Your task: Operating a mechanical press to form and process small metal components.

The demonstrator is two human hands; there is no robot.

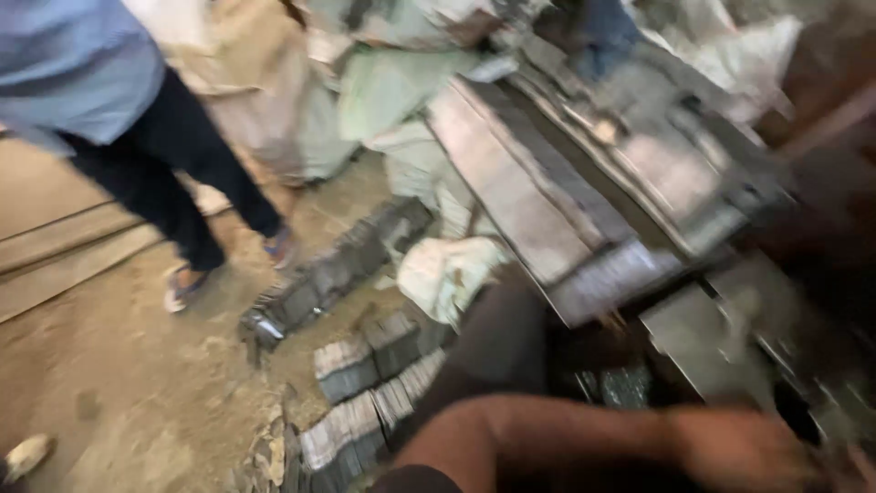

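The picture is badly blurred. One bare forearm reaches from the bottom centre toward the right, and I take it for my left arm. My left hand (753, 447) is low at the bottom right, next to a dark metal machine (703, 338). Blur hides its fingers, and I cannot make out anything in its grip. A pale smear at the bottom right corner may be another hand, but I cannot tell. Bundles of thin grey metal pieces (351, 429) lie on the dirt floor just left of my arm.
Another person (137, 119) in a blue shirt, dark trousers and sandals stands at the upper left. Long grey metal plates (511, 183) slant across the machine. Pale sacks (392, 82) pile up behind, with a white cloth (447, 269) and more bundles (338, 265) on the floor.
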